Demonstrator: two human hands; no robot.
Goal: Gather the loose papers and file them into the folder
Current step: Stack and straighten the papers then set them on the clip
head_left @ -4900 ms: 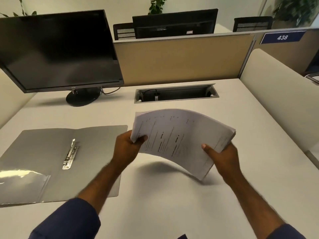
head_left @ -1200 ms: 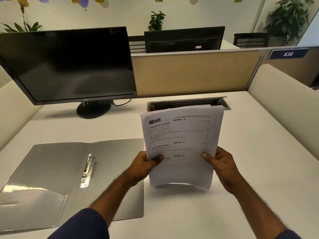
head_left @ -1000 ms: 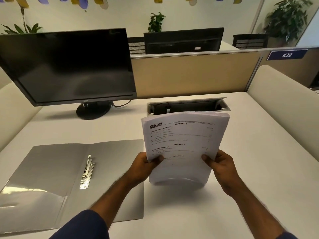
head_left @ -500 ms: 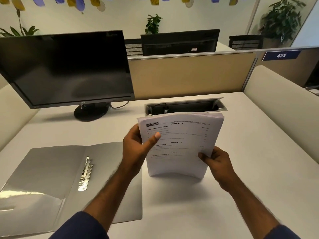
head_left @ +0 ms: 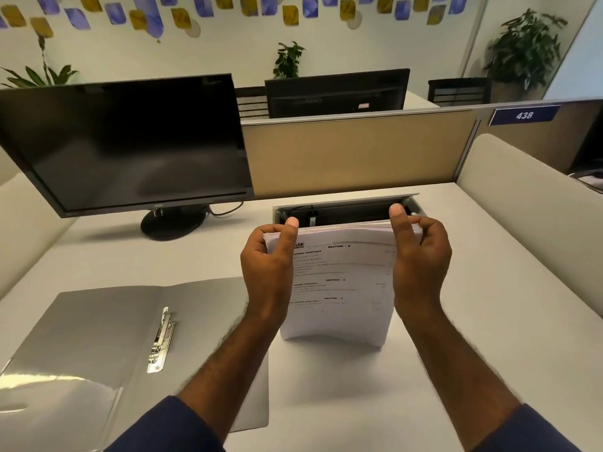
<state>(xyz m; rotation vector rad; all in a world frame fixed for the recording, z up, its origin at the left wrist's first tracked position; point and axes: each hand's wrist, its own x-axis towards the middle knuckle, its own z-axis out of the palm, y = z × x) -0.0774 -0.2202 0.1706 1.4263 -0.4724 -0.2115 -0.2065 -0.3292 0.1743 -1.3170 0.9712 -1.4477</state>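
Squaring the paper stack on end, both hands clasping its upper corners.

Left hand (head_left: 267,269) and right hand (head_left: 419,259) pinch the printed sheets (head_left: 339,288), bottom edge resting on the desk (head_left: 489,321). Next, I judge, lay them onto the metal clip (head_left: 160,340) of the open grey folder (head_left: 91,321) lying just left.

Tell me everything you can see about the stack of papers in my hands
The stack of papers is a thick sheaf of white sheets. The top page carries small black print with section headings. It stands upright on its bottom edge on the white desk, bowing slightly. The left hand grips its upper left corner and the right hand its upper right corner. It stands just right of the open grey folder, in front of the cable tray.
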